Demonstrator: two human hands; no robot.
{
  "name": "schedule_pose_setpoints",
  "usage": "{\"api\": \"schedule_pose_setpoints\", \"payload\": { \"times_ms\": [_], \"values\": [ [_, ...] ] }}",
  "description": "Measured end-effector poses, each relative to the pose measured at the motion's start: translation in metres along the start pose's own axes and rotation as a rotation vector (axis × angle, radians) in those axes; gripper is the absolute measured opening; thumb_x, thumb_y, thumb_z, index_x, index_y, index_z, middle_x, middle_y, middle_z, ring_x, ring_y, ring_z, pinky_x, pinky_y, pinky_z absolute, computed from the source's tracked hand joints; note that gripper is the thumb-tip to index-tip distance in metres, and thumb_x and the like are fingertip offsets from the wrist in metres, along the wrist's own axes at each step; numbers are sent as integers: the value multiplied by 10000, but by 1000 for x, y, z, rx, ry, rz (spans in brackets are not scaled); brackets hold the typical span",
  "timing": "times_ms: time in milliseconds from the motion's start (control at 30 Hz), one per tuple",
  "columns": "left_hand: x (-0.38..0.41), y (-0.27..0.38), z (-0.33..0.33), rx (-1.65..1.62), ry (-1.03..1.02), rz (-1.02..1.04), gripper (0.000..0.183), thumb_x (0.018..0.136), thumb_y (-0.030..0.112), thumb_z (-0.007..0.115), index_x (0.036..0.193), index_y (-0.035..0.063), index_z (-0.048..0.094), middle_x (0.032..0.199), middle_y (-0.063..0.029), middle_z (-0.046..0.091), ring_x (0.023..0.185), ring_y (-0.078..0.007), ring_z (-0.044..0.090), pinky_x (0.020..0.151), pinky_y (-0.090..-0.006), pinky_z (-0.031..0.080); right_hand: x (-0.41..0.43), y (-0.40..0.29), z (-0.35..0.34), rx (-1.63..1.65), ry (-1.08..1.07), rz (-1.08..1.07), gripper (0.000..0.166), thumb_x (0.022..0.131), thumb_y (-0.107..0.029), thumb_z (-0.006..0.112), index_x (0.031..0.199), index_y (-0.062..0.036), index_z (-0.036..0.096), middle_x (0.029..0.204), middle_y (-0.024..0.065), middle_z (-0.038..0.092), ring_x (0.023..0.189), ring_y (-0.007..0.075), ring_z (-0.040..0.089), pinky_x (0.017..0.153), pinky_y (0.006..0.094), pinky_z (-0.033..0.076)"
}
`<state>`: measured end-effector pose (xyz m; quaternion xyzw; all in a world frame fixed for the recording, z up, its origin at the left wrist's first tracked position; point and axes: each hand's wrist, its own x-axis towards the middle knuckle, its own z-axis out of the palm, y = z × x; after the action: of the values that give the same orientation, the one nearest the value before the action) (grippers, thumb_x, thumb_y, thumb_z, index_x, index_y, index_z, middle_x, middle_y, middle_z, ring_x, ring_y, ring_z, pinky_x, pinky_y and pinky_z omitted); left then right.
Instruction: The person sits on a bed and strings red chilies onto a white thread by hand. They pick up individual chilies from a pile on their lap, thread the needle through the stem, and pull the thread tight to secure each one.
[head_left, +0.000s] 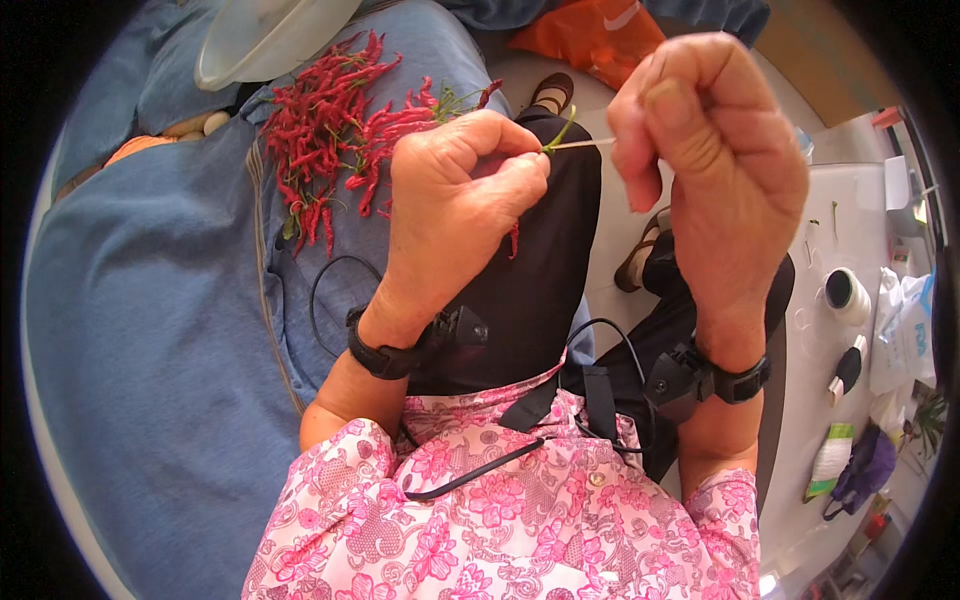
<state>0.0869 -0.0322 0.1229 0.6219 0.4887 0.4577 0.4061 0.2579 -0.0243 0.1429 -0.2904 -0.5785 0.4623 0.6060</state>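
My left hand (465, 195) pinches a green chili stem (559, 131) between thumb and forefinger. A red chili tip (514, 240) shows below this hand; the rest is hidden by the palm. From the stem a taut pale thread (585, 143) runs across to my right hand (712, 142), whose curled fingers hold its other end. Beyond my left hand, a heap of dried-looking red chilies (315, 127) lies on a blue cloth (165, 300). A second bunch of red chilies (382, 135), with green stems, reaches behind my left hand.
A translucent plastic basin (274, 37) stands behind the chilies. An orange bag (592, 37) lies on the floor near a cardboard box (825, 60). On the white table (847, 202) at right are a dark-topped white container (847, 295), a bundle of white thread (831, 459) and plastic bags (904, 330).
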Motion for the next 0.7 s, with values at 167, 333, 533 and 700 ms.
{"api": "schedule_pose_setpoints", "payload": {
  "times_ms": [167,333,533,700],
  "values": [
    [3,0,-9,21,18,-66,62,761,17,651,767,-44,665,596,6,589,551,-18,520,489,-194,398,22,-5,-11,168,-42,5,141,985,-144,503,923,-20,523,709,48,532,524,76,430,476,191,334],
    [4,1,-11,-21,-6,-159,78,774,31,652,776,-41,680,625,-3,625,565,-26,541,508,-190,417,42,-5,-9,497,-129,54,131,983,-148,504,897,-50,510,676,28,487,502,95,428,441,205,328],
    [-4,-3,-13,8,-42,-247,86,781,31,653,799,-49,679,657,-5,638,587,-39,559,522,-200,432,39,19,-37,756,-294,-2,121,1002,-162,469,918,-77,486,633,6,425,461,99,417,371,215,300],
    [-10,-19,-9,14,-44,-250,87,781,27,638,792,-51,674,652,-14,638,583,-45,563,522,-208,439,45,40,-62,812,-518,-107,103,1005,-177,462,958,-91,494,608,-16,411,448,90,426,363,224,291]
  ]
}}
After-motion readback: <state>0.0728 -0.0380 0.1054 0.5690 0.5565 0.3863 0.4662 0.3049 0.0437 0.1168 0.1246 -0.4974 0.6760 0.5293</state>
